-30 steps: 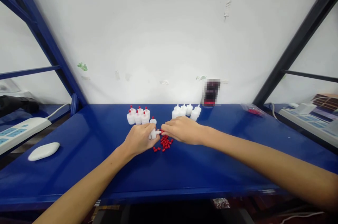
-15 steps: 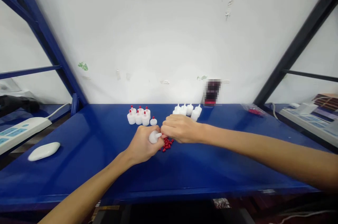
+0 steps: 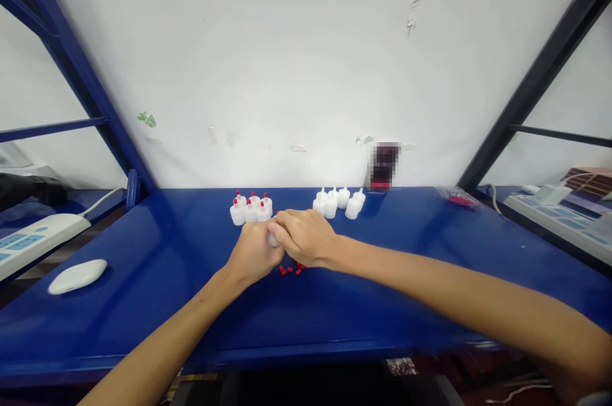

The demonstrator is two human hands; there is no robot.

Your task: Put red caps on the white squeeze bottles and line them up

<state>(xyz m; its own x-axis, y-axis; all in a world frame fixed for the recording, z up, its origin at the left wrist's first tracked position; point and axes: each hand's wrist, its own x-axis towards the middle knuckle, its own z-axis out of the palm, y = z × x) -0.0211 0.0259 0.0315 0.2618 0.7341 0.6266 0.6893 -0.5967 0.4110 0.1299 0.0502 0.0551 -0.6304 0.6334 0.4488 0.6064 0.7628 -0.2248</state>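
Observation:
My left hand (image 3: pixel 253 250) is wrapped round a white bottle (image 3: pixel 273 241), of which only a small part shows between the hands. Pressed against its top is my right hand (image 3: pixel 306 237), fingers curled; what they grip is hidden. Several loose red caps (image 3: pixel 289 269) lie on the table just below the hands. White bottles with red tips (image 3: pixel 251 211) stand in a group behind my left hand. Behind my right hand stands another group, white bottles with bare nozzles (image 3: pixel 331 204).
The blue table (image 3: pixel 335 317) meets a white wall. At the left are a white oval object (image 3: pixel 78 276) and a power strip (image 3: pixel 38 237). A pixelated dark object (image 3: pixel 384 167) leans on the wall. A bag with red pieces (image 3: pixel 459 198) lies at the right.
My right hand has moved left and closed over the top of the bottle, covering its nozzle. It now hides most of the bottle and part of the cap pile.

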